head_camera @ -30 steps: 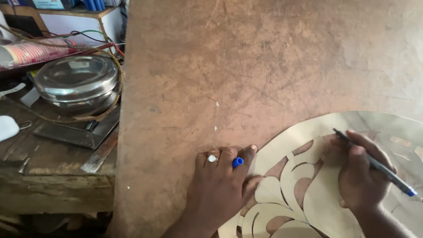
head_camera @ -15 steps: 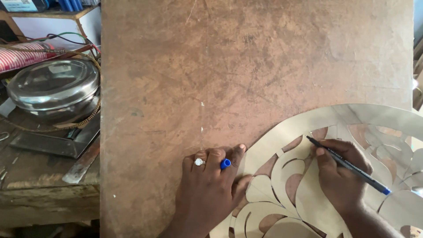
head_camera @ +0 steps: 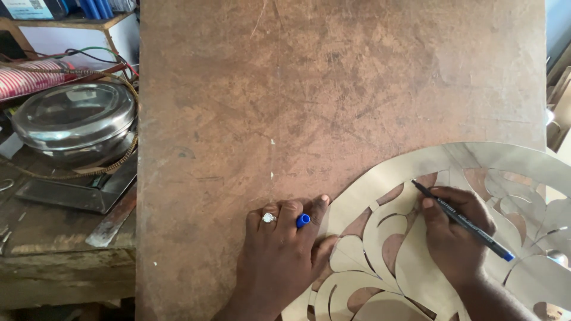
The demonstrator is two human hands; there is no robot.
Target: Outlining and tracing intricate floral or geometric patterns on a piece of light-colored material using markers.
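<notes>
A pale cut-out stencil [head_camera: 476, 172] with leaf-shaped openings lies on a brown board [head_camera: 333, 89], over its lower right part. My right hand [head_camera: 455, 238] grips a black pen with a blue end [head_camera: 461, 221], its tip touching the stencil at the edge of an opening. My left hand [head_camera: 282, 255] rests flat on the board at the stencil's left edge, thumb on the stencil. It wears a ring and pinches a small blue pen cap [head_camera: 303, 220] between two fingers.
Left of the board, a shiny lidded metal bowl [head_camera: 74, 119] sits on a cluttered wooden bench [head_camera: 53, 238] with a flat metal plate [head_camera: 77, 193], cords and a red-striped cloth [head_camera: 27, 77]. Card pieces stand at the far right edge [head_camera: 559, 89].
The view has shifted so the board and stencil sit further left in frame. My right hand and pen stay on the stencil, moved a little along the cut-out. My left hand keeps its place.
</notes>
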